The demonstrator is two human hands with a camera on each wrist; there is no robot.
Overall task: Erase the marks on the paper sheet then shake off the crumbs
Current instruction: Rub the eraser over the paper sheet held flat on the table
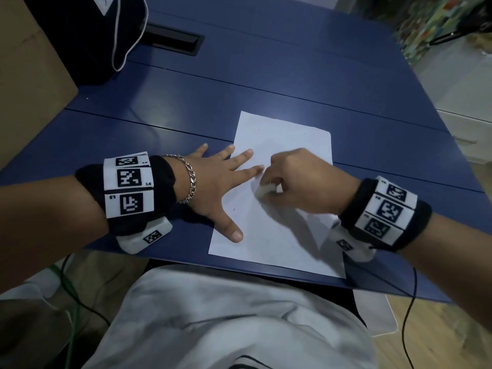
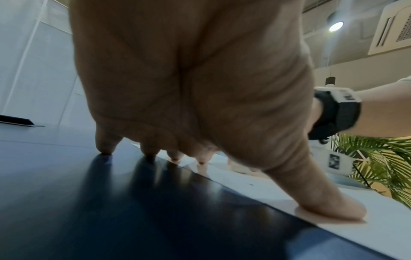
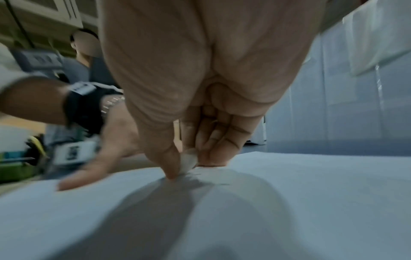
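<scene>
A white paper sheet [image 1: 282,139] lies on the blue table [image 1: 266,75] near its front edge. My left hand [image 1: 213,182] lies flat with fingers spread, thumb and two fingers pressing the sheet's left side; the wrist views show the same flat left hand [image 2: 200,88] [image 3: 106,154]. My right hand [image 1: 295,179] pinches a small white eraser [image 1: 262,190] between thumb and fingers and holds it down on the middle of the paper sheet [image 3: 289,193]; the eraser [image 3: 188,162] shows at the right hand's [image 3: 189,105] fingertips. Tiny dark marks [image 1: 234,209] dot the sheet.
A cardboard box [image 1: 24,83] stands at the left with a dark bag [image 1: 87,35] beside it. A black cable slot [image 1: 173,39] is set into the table at the back. The table's front edge runs just below the sheet, over my lap.
</scene>
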